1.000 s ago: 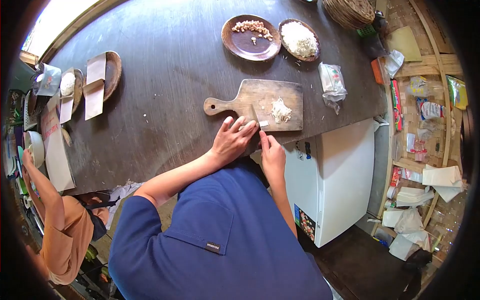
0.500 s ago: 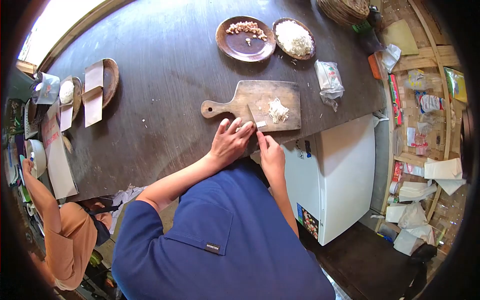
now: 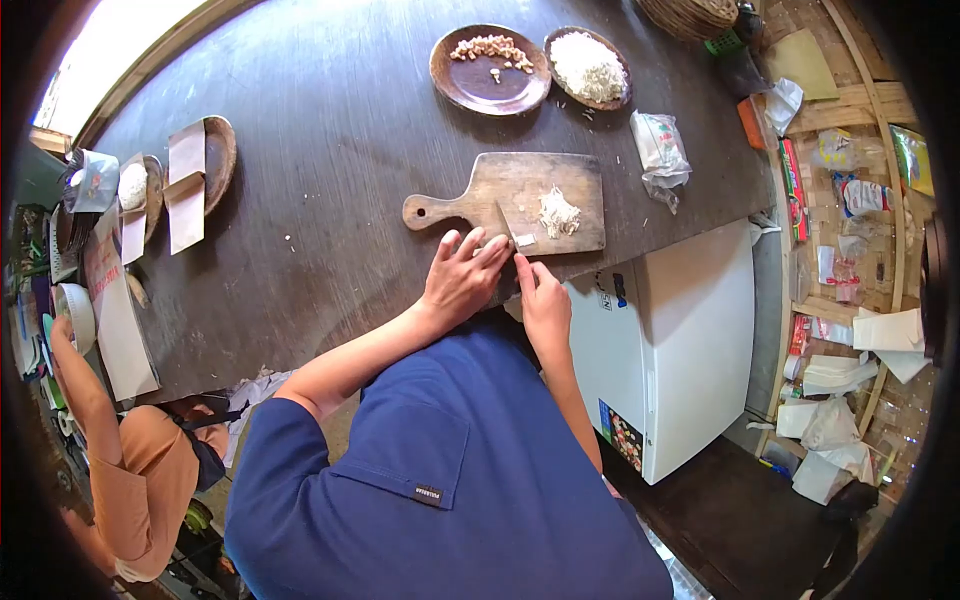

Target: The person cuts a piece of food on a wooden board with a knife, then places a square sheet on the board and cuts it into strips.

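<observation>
My right hand (image 3: 543,303) grips a knife (image 3: 504,220) by its handle, the blade resting near the front edge of a wooden cutting board (image 3: 490,185). Left of the blade, my left hand (image 3: 462,275) has bent fingers pressed down at the board's edge; what lies beneath them is mostly hidden. Just right of the blade sits a small white piece (image 3: 525,240). Thin pale shreds (image 3: 558,214) form a small heap on the board.
Beyond the board are a brown plate (image 3: 470,95) with small tan pieces and a plate of white shreds (image 3: 588,68). A plastic-wrapped packet (image 3: 660,145) lies right. A white fridge (image 3: 700,350) stands below the table. At left, a co-worker in orange (image 3: 150,480) reaches toward a white bowl (image 3: 78,315).
The view has shifted slightly. Both hands and the knife keep nearly the same place on the board, with only slight movement at the blade.
</observation>
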### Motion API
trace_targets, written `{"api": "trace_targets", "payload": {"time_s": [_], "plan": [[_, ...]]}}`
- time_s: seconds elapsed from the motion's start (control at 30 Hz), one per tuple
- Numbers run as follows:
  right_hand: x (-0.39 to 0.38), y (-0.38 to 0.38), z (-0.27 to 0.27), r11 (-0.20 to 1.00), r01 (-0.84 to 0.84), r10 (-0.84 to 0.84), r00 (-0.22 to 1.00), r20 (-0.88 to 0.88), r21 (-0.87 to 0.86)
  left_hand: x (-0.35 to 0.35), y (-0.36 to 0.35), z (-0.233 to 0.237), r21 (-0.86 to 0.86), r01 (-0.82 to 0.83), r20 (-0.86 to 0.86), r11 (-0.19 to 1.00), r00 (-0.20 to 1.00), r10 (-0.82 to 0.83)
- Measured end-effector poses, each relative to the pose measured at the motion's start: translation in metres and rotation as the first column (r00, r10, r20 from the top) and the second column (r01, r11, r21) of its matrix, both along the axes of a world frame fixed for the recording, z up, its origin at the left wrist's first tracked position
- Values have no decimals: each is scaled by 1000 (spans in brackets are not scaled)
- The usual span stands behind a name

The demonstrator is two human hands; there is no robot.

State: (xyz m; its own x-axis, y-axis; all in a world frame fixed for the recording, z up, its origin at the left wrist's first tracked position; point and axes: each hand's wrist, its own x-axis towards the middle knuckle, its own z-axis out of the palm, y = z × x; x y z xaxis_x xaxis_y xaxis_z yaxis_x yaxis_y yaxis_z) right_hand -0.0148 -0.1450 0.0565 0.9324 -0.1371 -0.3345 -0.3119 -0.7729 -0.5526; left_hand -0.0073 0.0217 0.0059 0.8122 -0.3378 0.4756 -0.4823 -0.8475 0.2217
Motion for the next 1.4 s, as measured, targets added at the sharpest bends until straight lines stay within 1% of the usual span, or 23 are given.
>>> {"api": "trace_targets", "payload": {"time_s": [0.03,0.13,0.17,0.3,0.37,0.4,0.47,0.63,0.73,0.8,0.83,0.93,1.07,1.13,1.17,1.3,1.4], "plan": [[4,2,-1,1000,5,-5,1000,5,12,-1,0,2,5,-2,-23,1000,1000,2],[2,3,5,1000,4,-4,1000,-6,3,-1,0,1,16,-11,-23,1000,1000,12],[-3,2,1,999,10,-10,1000,6,-42,-1,1,-2,31,-13,-18,999,1000,14],[-2,0,-7,999,17,-17,1000,-15,-47,0,1,-2,29,-1,-16,1000,1000,1],[3,3,-9,1000,10,-10,1000,18,10,-2,2,-3,39,-8,-51,999,999,10],[2,3,-6,1000,13,-13,1000,20,13,-3,1,-2,42,-5,-49,999,999,7],[-2,2,3,1000,1,-1,1000,16,6,-1,0,-1,-16,-6,-19,1000,1000,6],[-2,1,-5,999,6,-5,1000,8,-50,-1,0,-3,20,-2,-26,1000,1000,3],[3,4,-4,1000,-3,4,999,36,-18,-3,1,-1,55,-9,-39,998,999,11],[-1,3,3,1000,-2,2,1000,16,6,-1,1,0,39,-24,-1,999,1000,25],[-5,1,-2,1000,-5,6,999,33,-17,-1,1,0,-15,-10,-16,1000,1000,10],[-6,0,-5,1000,10,-10,1000,-9,4,-1,3,0,-4,1,-19,1000,1000,-1],[2,3,-9,1000,8,-9,1000,20,26,-5,1,-1,14,-1,-63,1000,998,2],[0,2,-1,998,21,-20,1000,-25,52,-2,2,-1,-5,0,-43,1000,999,-1],[-3,1,-1,1000,22,-22,999,-43,17,-1,3,-1,1,5,-22,1000,1000,-5],[0,2,-6,1000,22,-22,1000,-13,17,-1,3,-1,52,-4,-17,999,1000,5],[7,4,-3,998,17,-15,999,-30,55,-3,2,-1,49,-8,-51,999,999,10]]}}
